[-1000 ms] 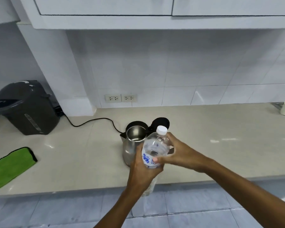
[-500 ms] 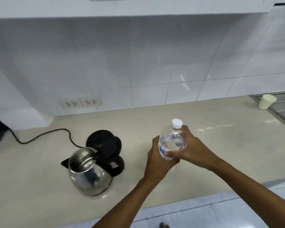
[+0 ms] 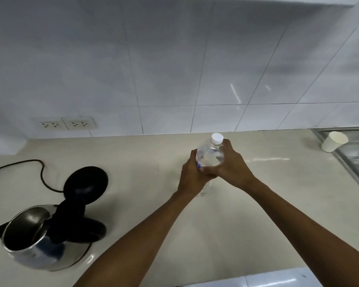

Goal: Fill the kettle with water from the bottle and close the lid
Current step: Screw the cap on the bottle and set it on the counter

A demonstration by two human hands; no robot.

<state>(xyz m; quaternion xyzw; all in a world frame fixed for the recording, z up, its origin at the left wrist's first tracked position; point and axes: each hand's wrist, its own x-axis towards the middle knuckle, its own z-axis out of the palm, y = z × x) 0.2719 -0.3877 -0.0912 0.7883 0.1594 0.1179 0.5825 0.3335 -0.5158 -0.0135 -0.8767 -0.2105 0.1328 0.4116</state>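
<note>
A clear plastic water bottle (image 3: 210, 155) with a white cap (image 3: 217, 139) stands upright on the beige counter, right of centre. My left hand (image 3: 191, 177) wraps its lower body from the left. My right hand (image 3: 231, 165) grips its upper body from the right. The cap is on. The steel kettle (image 3: 36, 239) sits at the lower left with its black lid (image 3: 85, 184) flipped up and its mouth uncovered. The bottle's base is hidden behind my hands.
A black power cord (image 3: 38, 172) runs from the kettle toward the left edge. Two wall sockets (image 3: 68, 123) sit on the tiled wall. A white paper cup (image 3: 334, 141) leans on the steel sink drainer (image 3: 356, 154) at the right. The counter's front edge (image 3: 215, 280) is near.
The view has swung right and closer: the kettle now sits at the lower left. The bottle, held by both hands, has moved from over the kettle to the counter right of it.
</note>
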